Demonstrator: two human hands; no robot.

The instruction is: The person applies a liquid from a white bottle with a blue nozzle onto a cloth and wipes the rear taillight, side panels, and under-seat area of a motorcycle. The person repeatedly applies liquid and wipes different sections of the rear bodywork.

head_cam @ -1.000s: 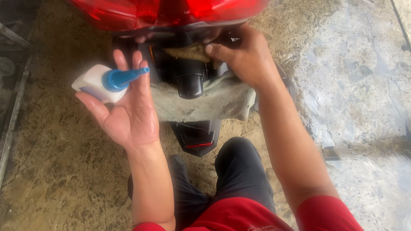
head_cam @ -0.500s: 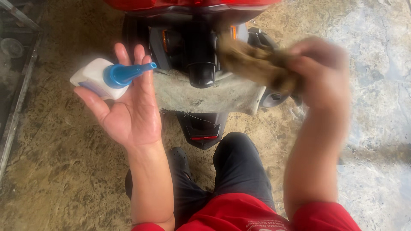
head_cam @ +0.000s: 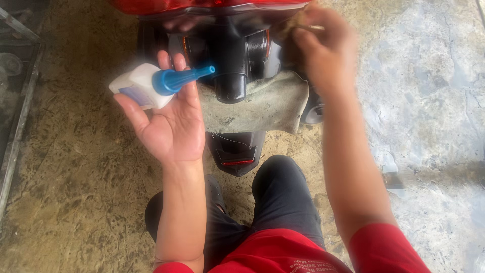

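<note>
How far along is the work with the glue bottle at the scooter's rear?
Done: a grey rag lies draped over the black rear parts. In hand: left hand holds the capped glue bottle; right hand, blurred, reaches those parts. Left: uncapping; no glue visible.

Person's kit: red short-sleeved shirt point(head_cam: 283, 253), sleeve hems at the near edge on both sides, small pale print on the chest, too small to read. Black trousers point(head_cam: 283, 197) over bent knees at near centre. Both forearms bare from sleeve to wrist. Left hand point(head_cam: 169, 126) and right hand point(head_cam: 323, 50) ungloved; no watch, rings or straps showing.
</note>
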